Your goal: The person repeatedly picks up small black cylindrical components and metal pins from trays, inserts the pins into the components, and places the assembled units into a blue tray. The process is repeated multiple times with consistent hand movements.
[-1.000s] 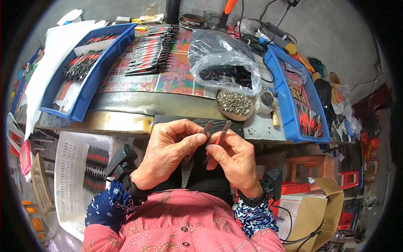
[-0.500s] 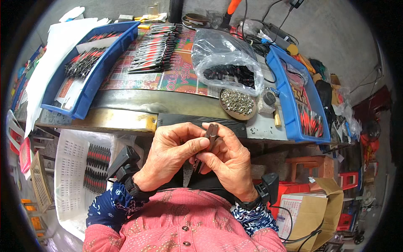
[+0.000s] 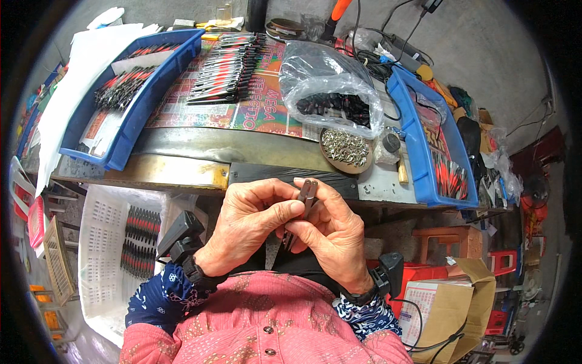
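Both my hands meet in front of my chest, near the table's front edge, around a slim dark metal piece (image 3: 308, 190). Its blunt, two-part end sticks up between the fingers; the lower part is mostly covered, so its exact kind does not show. My left hand (image 3: 251, 215) pinches it between thumb and forefinger. Around its other side, my right hand (image 3: 327, 233) has its fingers curled, the thumb pressed in below. Beyond the hands, a round dish (image 3: 345, 151) of small silvery metal parts and a clear plastic bag (image 3: 327, 67) of black pieces lie on the table.
Slender red-and-black pieces lie in a row (image 3: 224, 70) on the table. A blue tray (image 3: 130, 130) at left and another blue tray (image 3: 424, 173) at right hold more. Below left stands a white basket (image 3: 100, 255); at lower right, an open cardboard box (image 3: 445, 309).
Both hands keep their hold on the metal piece, which has barely shifted. The whole view has moved very slightly.
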Motion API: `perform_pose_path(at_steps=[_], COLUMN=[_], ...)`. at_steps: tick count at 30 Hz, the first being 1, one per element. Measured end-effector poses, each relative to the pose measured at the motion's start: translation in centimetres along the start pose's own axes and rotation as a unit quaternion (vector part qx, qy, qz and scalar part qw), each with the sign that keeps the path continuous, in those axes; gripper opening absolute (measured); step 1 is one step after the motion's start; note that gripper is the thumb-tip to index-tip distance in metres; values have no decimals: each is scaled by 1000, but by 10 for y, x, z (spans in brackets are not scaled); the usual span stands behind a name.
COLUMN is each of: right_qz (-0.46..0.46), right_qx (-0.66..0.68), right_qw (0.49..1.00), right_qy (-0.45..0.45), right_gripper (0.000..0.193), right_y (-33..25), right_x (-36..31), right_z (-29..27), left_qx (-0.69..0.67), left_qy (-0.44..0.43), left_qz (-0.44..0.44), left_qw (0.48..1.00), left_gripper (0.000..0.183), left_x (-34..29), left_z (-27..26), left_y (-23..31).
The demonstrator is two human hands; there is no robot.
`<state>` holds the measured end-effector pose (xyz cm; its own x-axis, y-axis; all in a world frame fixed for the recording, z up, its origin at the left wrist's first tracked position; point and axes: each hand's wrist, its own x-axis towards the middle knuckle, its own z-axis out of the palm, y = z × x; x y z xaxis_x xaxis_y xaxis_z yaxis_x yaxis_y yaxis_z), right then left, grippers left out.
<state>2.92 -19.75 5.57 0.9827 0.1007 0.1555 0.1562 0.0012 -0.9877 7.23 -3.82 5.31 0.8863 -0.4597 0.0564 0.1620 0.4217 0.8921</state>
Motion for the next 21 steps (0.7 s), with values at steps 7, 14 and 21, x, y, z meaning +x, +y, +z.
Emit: perform_pose_path(at_steps=[7, 14, 21], right_qz=[12, 21, 17], right_qx=[4, 5, 0], right_qw=[1000, 1000, 1000], right_qy=[-1, 7, 6], right_gripper=[52, 56, 52], right_y=[-1, 0, -1], right_x=[-2, -3, -3], right_z=[-1, 1, 2], left_qx=[0, -4, 17], left_qy=[4, 10, -1], left_qz=[-9, 1, 21], left_qw=[1000, 1000, 1000], left_gripper=[10, 11, 15], left_x=[-1, -1, -1], left_z=[1, 1, 0], left_y=[0, -4, -3])
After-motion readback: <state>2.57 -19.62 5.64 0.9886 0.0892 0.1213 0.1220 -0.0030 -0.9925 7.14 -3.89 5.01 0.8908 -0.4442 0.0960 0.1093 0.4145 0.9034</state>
